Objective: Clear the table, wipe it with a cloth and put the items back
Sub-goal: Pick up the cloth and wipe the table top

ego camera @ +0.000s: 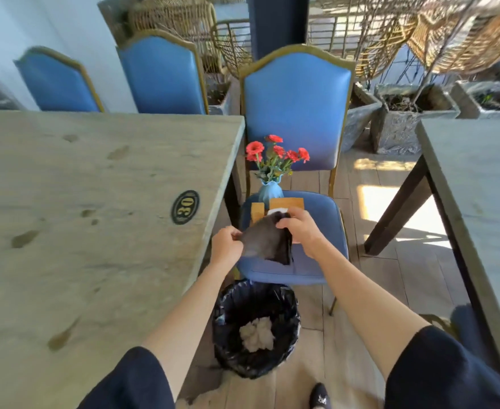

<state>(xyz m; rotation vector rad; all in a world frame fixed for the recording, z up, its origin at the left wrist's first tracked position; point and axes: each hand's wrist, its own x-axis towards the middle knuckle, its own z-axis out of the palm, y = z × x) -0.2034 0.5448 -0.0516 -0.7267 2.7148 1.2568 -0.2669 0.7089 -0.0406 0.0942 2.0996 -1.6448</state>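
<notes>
A dark grey cloth hangs stretched between my two hands above the seat of a blue chair. My left hand pinches its left corner; my right hand grips its upper right part. On the chair seat behind the cloth stand a blue vase with red flowers, a wooden tissue box and a small wooden holder, both partly hidden. The wooden table on the left is bare, with dark stains and an oval plate marked 30.
A bin lined with a black bag holds crumpled paper on the floor below my arms. Two more blue chairs stand behind the table. A second table is at the right. Stone planters and wicker chairs lie beyond.
</notes>
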